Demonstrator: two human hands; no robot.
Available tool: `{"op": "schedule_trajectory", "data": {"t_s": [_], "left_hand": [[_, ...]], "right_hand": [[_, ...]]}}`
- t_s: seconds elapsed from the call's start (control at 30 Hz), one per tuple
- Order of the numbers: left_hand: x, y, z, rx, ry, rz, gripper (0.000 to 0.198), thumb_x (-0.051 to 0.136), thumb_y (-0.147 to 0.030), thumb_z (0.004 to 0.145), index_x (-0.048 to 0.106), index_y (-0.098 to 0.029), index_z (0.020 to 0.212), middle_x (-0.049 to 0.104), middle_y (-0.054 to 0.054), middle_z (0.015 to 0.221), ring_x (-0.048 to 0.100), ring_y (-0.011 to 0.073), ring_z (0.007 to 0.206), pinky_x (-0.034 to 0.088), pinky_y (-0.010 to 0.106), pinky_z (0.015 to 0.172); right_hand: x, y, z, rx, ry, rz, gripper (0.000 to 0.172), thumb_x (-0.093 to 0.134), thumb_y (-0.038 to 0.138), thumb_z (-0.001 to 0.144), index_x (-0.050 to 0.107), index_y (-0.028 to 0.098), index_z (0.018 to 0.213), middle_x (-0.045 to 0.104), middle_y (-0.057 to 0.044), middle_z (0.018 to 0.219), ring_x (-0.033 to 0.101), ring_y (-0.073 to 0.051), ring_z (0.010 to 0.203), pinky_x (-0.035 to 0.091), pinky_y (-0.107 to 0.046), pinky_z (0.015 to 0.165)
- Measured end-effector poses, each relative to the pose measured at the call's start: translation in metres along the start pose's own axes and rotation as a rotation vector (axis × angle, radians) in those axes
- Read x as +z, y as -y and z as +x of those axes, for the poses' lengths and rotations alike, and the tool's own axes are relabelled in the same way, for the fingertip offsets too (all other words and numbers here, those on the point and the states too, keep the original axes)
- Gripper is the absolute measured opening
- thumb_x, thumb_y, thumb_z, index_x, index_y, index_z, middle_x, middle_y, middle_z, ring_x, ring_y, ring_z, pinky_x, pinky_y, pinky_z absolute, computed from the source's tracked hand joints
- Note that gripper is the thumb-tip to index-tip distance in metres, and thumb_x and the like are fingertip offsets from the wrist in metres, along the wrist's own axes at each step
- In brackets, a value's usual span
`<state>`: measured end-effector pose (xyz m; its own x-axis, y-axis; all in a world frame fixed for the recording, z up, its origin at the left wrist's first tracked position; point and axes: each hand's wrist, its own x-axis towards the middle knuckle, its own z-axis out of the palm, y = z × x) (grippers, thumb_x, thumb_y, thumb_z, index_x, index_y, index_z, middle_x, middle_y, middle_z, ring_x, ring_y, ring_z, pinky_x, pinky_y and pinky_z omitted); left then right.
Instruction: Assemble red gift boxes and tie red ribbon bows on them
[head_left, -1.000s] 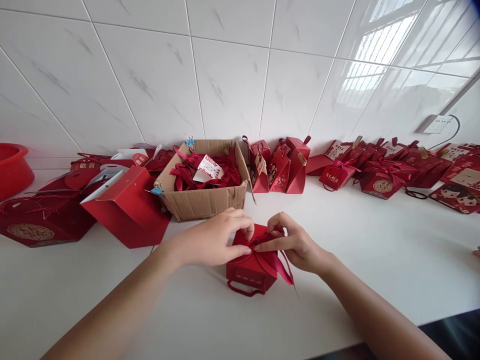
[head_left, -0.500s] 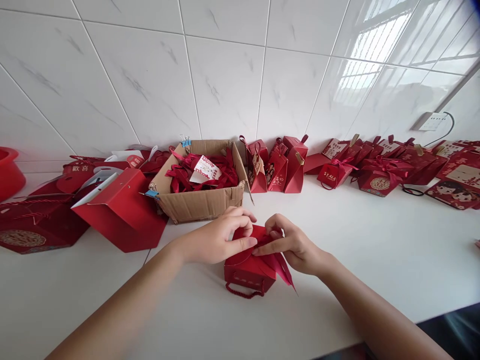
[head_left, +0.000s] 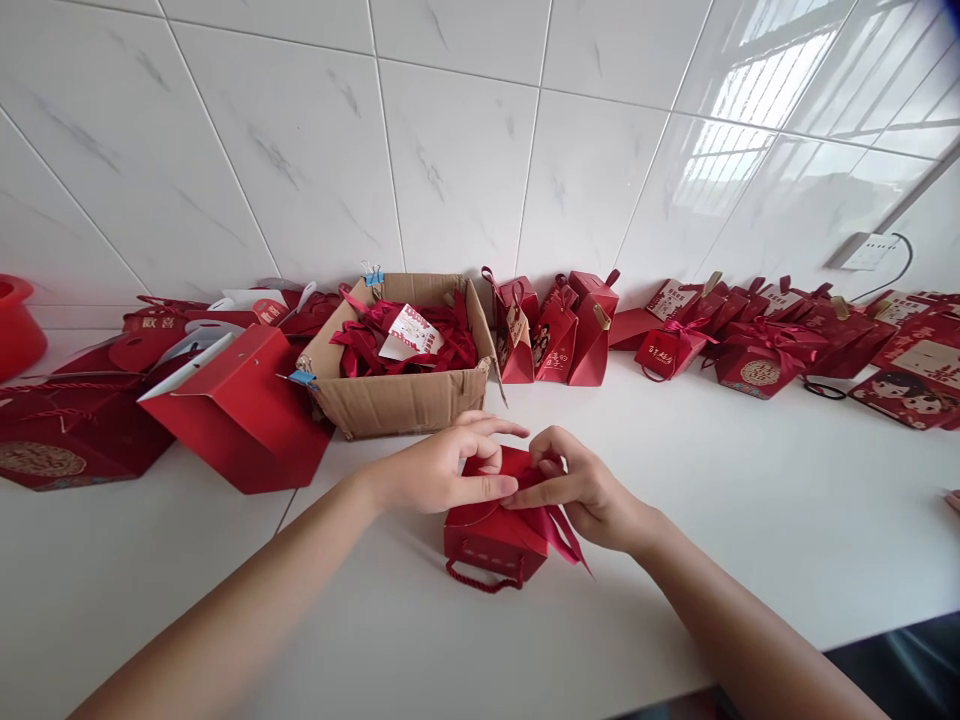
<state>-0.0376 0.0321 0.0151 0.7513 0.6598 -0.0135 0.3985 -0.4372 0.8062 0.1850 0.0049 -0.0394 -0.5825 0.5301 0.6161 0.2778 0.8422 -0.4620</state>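
A red box (head_left: 487,545) is being worked on between two hands, on the counter (head_left: 375,640) just in front of the carton (head_left: 409,405). The top is looking folded closed, so that part is being counted as done. The handle (head_left: 484,582) is hanging at the near side, and a ribbon (head_left: 566,540) is lying over the top, its loose tails trailing off to the right.

The ribbon is apparently being pinched by the right hand (head_left: 596,490), its thumb drawn in near the bent fingers. The box top is being touched by the left hand (head_left: 446,475), thumb out straight, forefinger curled, another finger stretched clear; whether any ribbon is being held there cannot be told.

No finished bow is showing on this box, so the tying is being judged incomplete. Farther right, bows are being worn by a small box (head_left: 667,350) and a wider box (head_left: 757,370).

Now the hard parts: any knot is being covered by the fingers, and the print on the near side is proving too faint to read. At the right edge, only a sliver of what is looking like another person's hand (head_left: 953,499) is being shown, and the basin (head_left: 19,330) is being cut off at the left.
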Motion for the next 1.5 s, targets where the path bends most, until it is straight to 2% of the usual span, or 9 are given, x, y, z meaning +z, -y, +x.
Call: {"op": "schedule_trajectory", "data": {"t_s": [0.2,0.47,0.63,0.8,0.9,1.0,1.07,1.13,1.5], "left_hand": [[0.001,0.004,0.002,-0.041,-0.090,-0.052,0.024,0.066,-0.043,0.078,0.068,-0.024,0.064,0.052,-0.001,0.140,0.018,0.0310,0.144,0.016,0.056,0.114],[0.001,0.008,0.000,-0.053,-0.089,-0.023,0.033,0.061,-0.044,0.082,0.055,-0.021,0.059,0.057,-0.001,0.135,0.024,0.0268,0.142,0.024,0.049,0.113],[0.008,0.003,-0.001,-0.058,-0.185,-0.017,0.034,0.062,-0.045,0.081,0.047,-0.021,0.063,0.061,0.002,0.127,0.034,0.0268,0.136,0.031,0.045,0.110],[0.018,-0.006,-0.001,-0.098,-0.307,-0.080,0.036,0.059,-0.045,0.083,0.042,-0.020,0.063,0.069,0.002,0.108,0.052,0.0268,0.120,0.042,0.038,0.097],[0.024,-0.011,-0.002,-0.135,-0.363,-0.105,0.036,0.059,-0.044,0.084,0.042,-0.020,0.062,0.070,0.002,0.091,0.058,0.0267,0.111,0.045,0.035,0.090],[0.031,-0.013,-0.004,-0.144,-0.420,-0.099,0.033,0.059,-0.040,0.084,0.043,-0.020,0.063,0.068,0.002,0.084,0.059,0.0265,0.109,0.045,0.034,0.088],[0.035,-0.012,-0.004,-0.138,-0.452,-0.090,0.030,0.059,-0.037,0.084,0.043,-0.021,0.064,0.068,0.002,0.088,0.058,0.0260,0.111,0.044,0.035,0.090],[0.039,-0.010,-0.004,-0.125,-0.475,-0.085,0.027,0.059,-0.035,0.084,0.044,-0.021,0.065,0.069,0.002,0.090,0.057,0.0253,0.114,0.042,0.035,0.094],[0.051,-0.007,0.002,-0.101,-0.543,-0.190,0.038,0.062,-0.034,0.080,0.036,-0.022,0.055,0.064,0.003,0.071,0.057,0.0254,0.117,0.044,0.034,0.095]], "right_hand": [[-0.001,-0.001,0.000,0.001,0.007,-0.019,0.043,0.039,0.009,0.093,0.076,0.030,0.099,0.039,-0.004,0.084,0.045,-0.015,0.077,0.051,-0.032,0.066],[-0.005,-0.001,0.000,-0.019,0.021,-0.038,0.043,0.039,0.006,0.091,0.075,0.029,0.098,0.038,-0.003,0.085,0.044,-0.015,0.077,0.049,-0.031,0.065],[-0.001,-0.006,0.000,-0.049,-0.043,0.018,0.041,0.034,0.008,0.095,0.069,0.027,0.107,0.045,-0.005,0.091,0.049,-0.015,0.082,0.049,-0.030,0.067],[0.001,-0.011,-0.001,0.143,-0.198,0.097,0.018,0.049,0.019,0.094,0.053,0.023,0.112,0.057,-0.004,0.091,0.055,-0.013,0.074,0.049,-0.029,0.065],[-0.005,-0.014,-0.001,0.216,-0.159,0.136,0.028,0.062,0.027,0.088,0.052,0.022,0.114,0.058,-0.005,0.096,0.055,-0.014,0.075,0.049,-0.029,0.066],[-0.010,-0.018,0.001,0.266,-0.097,0.150,0.025,0.067,0.031,0.084,0.061,0.021,0.106,0.058,-0.006,0.097,0.054,-0.015,0.077,0.048,-0.029,0.066],[-0.011,-0.021,0.002,0.275,-0.094,0.155,0.014,0.064,0.032,0.086,0.066,0.020,0.093,0.059,-0.006,0.091,0.054,-0.015,0.075,0.046,-0.029,0.064],[-0.010,-0.023,0.003,0.272,-0.111,0.166,0.014,0.062,0.032,0.087,0.068,0.019,0.084,0.060,-0.005,0.085,0.054,-0.015,0.074,0.044,-0.028,0.062],[-0.009,-0.019,0.005,0.354,-0.106,0.234,0.019,0.060,0.033,0.088,0.061,0.017,0.077,0.062,-0.002,0.073,0.053,-0.012,0.066,0.043,-0.026,0.060]]}}
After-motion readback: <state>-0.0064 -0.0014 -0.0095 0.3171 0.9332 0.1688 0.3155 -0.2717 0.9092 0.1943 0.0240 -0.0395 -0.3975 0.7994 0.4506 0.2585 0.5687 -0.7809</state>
